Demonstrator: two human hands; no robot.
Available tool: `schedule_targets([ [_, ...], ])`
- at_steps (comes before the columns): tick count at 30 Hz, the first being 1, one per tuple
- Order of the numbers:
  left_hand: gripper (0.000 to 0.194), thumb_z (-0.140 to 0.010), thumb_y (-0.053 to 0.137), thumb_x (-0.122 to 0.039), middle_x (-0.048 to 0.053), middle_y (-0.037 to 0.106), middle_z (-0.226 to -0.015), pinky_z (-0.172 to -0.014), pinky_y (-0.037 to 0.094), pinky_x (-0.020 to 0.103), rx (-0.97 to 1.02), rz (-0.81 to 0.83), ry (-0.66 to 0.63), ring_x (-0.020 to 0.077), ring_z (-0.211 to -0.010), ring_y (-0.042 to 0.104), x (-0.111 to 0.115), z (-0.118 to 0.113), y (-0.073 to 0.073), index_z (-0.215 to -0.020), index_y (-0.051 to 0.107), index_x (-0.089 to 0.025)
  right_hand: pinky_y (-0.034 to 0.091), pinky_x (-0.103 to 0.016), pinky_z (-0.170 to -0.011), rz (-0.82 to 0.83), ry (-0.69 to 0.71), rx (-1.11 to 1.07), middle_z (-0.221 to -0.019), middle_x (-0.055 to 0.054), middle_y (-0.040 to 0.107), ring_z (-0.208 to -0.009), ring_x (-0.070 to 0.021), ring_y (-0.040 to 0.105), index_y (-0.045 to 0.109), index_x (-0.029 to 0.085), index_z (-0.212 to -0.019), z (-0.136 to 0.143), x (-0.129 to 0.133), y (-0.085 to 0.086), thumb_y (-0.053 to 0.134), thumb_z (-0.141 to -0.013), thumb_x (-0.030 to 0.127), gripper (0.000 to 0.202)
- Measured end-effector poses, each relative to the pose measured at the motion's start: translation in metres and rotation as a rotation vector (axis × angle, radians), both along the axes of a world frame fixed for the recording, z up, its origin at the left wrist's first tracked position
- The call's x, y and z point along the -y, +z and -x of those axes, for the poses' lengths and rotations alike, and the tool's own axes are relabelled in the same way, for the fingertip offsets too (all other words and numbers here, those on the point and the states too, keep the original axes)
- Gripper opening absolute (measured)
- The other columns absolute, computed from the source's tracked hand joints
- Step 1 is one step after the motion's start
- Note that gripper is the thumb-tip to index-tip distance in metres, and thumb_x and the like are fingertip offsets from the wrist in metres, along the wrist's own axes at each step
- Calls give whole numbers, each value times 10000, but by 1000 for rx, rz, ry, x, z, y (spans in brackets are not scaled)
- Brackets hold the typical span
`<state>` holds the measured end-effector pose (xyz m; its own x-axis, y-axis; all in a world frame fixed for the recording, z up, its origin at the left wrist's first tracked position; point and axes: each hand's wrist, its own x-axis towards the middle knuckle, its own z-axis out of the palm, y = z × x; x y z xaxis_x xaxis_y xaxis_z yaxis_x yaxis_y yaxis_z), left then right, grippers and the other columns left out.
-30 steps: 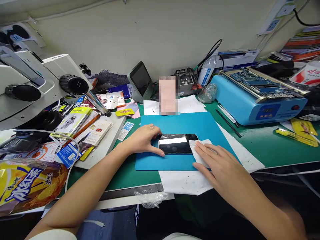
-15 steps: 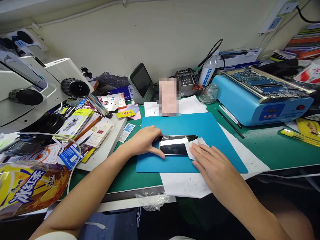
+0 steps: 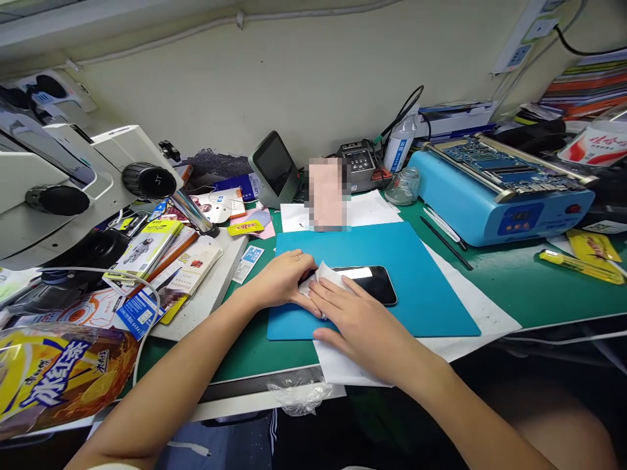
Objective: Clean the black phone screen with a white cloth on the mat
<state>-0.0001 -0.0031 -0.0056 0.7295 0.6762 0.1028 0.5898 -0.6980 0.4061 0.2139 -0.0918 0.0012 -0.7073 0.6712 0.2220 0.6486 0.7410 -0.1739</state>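
Observation:
A black smartphone (image 3: 379,286) lies flat, screen up, on the blue mat (image 3: 372,245). My left hand (image 3: 287,279) grips the phone's left end between thumb and fingers. With its fingers laid flat, my right hand (image 3: 350,313) presses a white tissue (image 3: 330,274) onto the left part of the screen, close to my left thumb. The tissue and my right hand cover much of the glass; the right end of the phone shows.
At the right stands a blue heating station (image 3: 494,196) with a circuit board (image 3: 509,163) on top. A microscope (image 3: 142,156) and a drink bottle (image 3: 63,378) occupy the left. Behind the mat are a small display (image 3: 274,166) and a glass jar (image 3: 404,186).
My right hand has slid the tissue leftward across the screen, from the phone's right end to its left end. My left hand keeps its hold. The camera view has shifted slightly.

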Motion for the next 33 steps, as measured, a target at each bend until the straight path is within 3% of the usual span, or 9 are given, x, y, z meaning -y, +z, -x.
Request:
schedule_targets([
  [8, 697, -647, 739, -806, 15, 575, -842, -672, 329, 274, 2, 29, 6, 209, -790, 532, 0, -1, 7, -918, 557, -190, 425, -525, -1113, -145, -82, 67, -1521, -82, 524, -1361, -277, 545, 510, 187, -1475, -73, 14, -9, 432, -1045, 415, 493],
  [11, 683, -663, 740, -796, 13, 574, -832, -669, 323, 275, 16, 39, -4, 211, -788, 537, -1, 0, 5, -915, 548, -191, 414, -535, -1111, -146, -99, 69, -1522, -70, 526, -1362, -287, 543, 492, 228, -1494, -85, 12, -11, 431, -1042, 394, 486],
  [14, 667, -677, 743, -784, 18, 581, -835, -670, 324, 277, 22, 27, -10, 216, -795, 547, -2, 0, 5, -913, 541, -193, 405, -560, -1118, -126, -89, 64, -1521, -78, 527, -1383, -303, 518, 493, 225, -1497, -68, 8, -11, 430, -1038, 399, 495],
  [17, 658, -681, 745, -779, 20, 586, -823, -673, 330, 277, 6, 13, -2, 216, -796, 551, -1, -1, 5, -892, 536, -191, 443, -567, -1091, -105, -56, 79, -1520, -80, 525, -1393, -300, 508, 522, 197, -1470, -35, 4, -11, 421, -1042, 363, 470],
  [20, 662, -685, 749, -772, 18, 590, -827, -671, 339, 276, 1, -12, -10, 204, -772, 540, -1, -2, 5, -925, 548, -189, 424, -568, -1118, -107, -57, 46, -1508, -69, 542, -1396, -268, 508, 526, 194, -1461, -11, 0, -10, 394, -1032, 210, 450],
  [22, 667, -677, 750, -777, 18, 589, -828, -666, 343, 274, 7, -24, -11, 205, -774, 540, -1, -1, 4, -919, 547, -190, 412, -558, -1132, -114, -44, 6, -1487, -57, 569, -1374, -243, 534, 557, 216, -1434, -12, -3, -12, 368, -1001, 112, 483],
  [26, 665, -675, 735, -795, 15, 588, -821, -661, 335, 273, 16, -10, -10, 207, -778, 544, -2, -1, 4, -881, 540, -194, 502, -522, -1034, -164, -25, -22, -1375, -46, 670, -1254, -239, 641, 683, 245, -1277, -59, -5, -18, 338, -938, 34, 528],
  [30, 684, -661, 724, -815, 16, 587, -830, -648, 328, 270, 18, 15, -5, 216, -796, 548, -1, 0, 5, -887, 541, -196, 574, -463, -939, -198, -123, -73, -1224, -44, 755, -1105, -244, 722, 723, 271, -1221, -117, -12, -19, 392, -975, 156, 428],
  [33, 693, -668, 730, -805, 21, 594, -857, -647, 330, 272, 14, 24, -2, 223, -816, 559, 0, 1, 6, -945, 549, -197, 601, -457, -904, -147, -185, -97, -1193, -25, 767, -1053, -258, 740, 745, 311, -1190, -142, -23, -13, 428, -967, 225, 397],
])
